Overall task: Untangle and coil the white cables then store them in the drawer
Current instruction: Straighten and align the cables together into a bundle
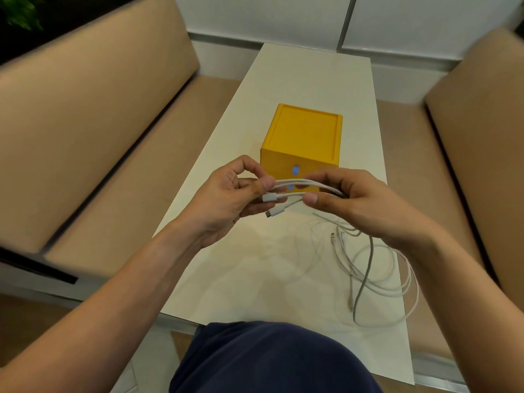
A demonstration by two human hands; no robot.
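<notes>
Left grip (226, 201), right grip (364, 207) hold one looped cable (301, 181).

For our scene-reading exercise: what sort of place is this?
Probably a lounge or booth-style seating area: tan cushioned benches flank a narrow white table, with white wall panels behind.

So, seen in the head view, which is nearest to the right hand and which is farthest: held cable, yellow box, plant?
1. The held cable: pinched in the right hand itself.
2. The yellow box: just beyond, on the table.
3. The plant: far off to the left.
</notes>
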